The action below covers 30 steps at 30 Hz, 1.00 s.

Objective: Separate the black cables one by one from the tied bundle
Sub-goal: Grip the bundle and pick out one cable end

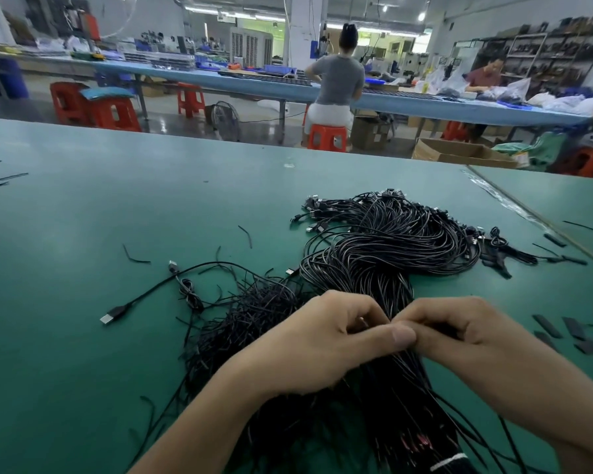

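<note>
Cables: A cable bundle point(384, 254) lies on the green table point(117, 200). It runs from a white tie point(449, 461) at the near edge, under both hands, to a looped fan of plugs at the far right.
Fingers: Both sets of fingers are curled and meet tip to tip on top of the bundle, pinching strands where it narrows. Which strand each holds is hidden.
Left hand: The left hand point(326, 340) comes in from the near left with its knuckles up, its thumb stretched right to touch the other hand.
Right hand: The right hand point(459, 333) reaches in from the near right, fingers folded under and forearm low over the table.
Loose cable: One single cable point(144, 295) lies apart on the left, its USB plug pointing near-left.
Room: Bare green surface spreads to the left and far side. A table seam point(528, 217) runs diagonally just right of the bundle.
Scraps: Short black strips point(562, 333) are scattered at the right, near the right hand.
</note>
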Tool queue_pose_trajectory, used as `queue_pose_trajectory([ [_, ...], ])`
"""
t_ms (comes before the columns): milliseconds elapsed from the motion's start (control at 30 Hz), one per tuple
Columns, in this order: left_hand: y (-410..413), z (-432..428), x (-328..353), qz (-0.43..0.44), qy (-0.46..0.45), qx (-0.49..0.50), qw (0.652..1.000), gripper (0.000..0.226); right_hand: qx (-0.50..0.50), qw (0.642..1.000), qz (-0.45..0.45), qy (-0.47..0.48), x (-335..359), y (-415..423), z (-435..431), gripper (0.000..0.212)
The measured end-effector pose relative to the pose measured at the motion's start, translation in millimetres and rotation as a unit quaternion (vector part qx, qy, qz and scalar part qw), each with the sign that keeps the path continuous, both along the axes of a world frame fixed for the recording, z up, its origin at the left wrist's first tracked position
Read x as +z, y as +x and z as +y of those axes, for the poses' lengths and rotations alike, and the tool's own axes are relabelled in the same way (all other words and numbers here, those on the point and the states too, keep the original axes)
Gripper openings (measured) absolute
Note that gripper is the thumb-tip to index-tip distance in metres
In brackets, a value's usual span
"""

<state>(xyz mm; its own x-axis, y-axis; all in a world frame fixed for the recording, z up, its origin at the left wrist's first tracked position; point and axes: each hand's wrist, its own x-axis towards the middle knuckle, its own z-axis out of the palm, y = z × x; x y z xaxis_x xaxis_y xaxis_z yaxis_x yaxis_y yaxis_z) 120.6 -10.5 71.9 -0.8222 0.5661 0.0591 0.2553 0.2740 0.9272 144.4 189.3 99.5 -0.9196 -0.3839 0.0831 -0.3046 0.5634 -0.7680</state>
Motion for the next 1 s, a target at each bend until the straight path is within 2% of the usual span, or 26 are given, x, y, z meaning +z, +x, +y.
queue_pose_trajectory([
  [100, -3.9, -0.6, -2.4, -0.007, 0.053, 0.008, 0.999, 0.03, -0.025, 0.996, 0.014, -0.079, 1.8, -0.4, 1.8, 0.039],
  [167, -6.4, -5.3, -5.0, -0.05, 0.082, 0.005, 0.995, 0.015, -0.045, 0.991, 0.005, -0.122, 2.7, 0.1, 3.6, 0.025],
  [200, -7.1, -7.8, -5.7, -0.069, 0.087, -0.005, 0.994, 0.006, -0.051, 0.991, 0.009, -0.126, 3.1, 0.4, 4.6, 0.019],
  [267, -7.8, -11.3, -6.6, -0.067, 0.056, -0.021, 0.996, 0.003, -0.041, 0.99, 0.03, -0.133, 5.6, 1.9, 4.0, 0.008],
  [333, -5.6, -9.8, -5.2, -0.064, 0.001, -0.062, 0.996, 0.012, 0.02, 0.984, 0.051, -0.167, 8.2, 3.6, 2.1, 0.015],
  [400, -0.9, -6.0, -2.0, -0.103, -0.033, -0.143, 0.984, 0.034, 0.063, 0.976, 0.06, -0.198, 8.8, 3.6, -1.3, 0.026],
  [500, 5.8, -2.4, 3.7, -0.176, -0.028, -0.258, 0.949, 0.046, 0.061, 0.966, 0.078, -0.24, 8.0, 0.2, -8.9, 0.025],
  [567, 10.8, 2.0, 4.5, -0.199, 0.032, -0.286, 0.937, 0.044, -0.002, 0.959, 0.093, -0.268, 7.2, -2.8, -13.7, 0.013],
  [700, 19.4, 13.1, 5.3, -0.215, 0.232, -0.229, 0.921, 0.035, -0.107, 0.955, 0.105, -0.257, -0.5, -7.8, -16.3, 0.014],
  [767, 22.3, 15.9, 7.7, -0.223, 0.32, -0.207, 0.897, 0.031, -0.099, 0.969, 0.07, -0.217, -6.9, -11.1, -17.5, 0.019],
  [833, 21.8, 16.3, 10.7, -0.223, 0.4, -0.17, 0.873, 0.029, -0.051, 0.982, 0.018, -0.181, -12.6, -13.2, -23.6, 0.019],
  [933, 17.3, 16.9, 10.7, -0.209, 0.455, -0.051, 0.864, 0.03, 0.005, 0.993, -0.018, -0.116, -18.3, -10.9, -34.4, 0.022],
  [1000, 10.7, 18.0, 6.8, -0.222, 0.493, 0.021, 0.841, 0.032, 0.017, 0.999, -0.011, -0.032, -20.7, -10.0, -35.4, 0.019],
])
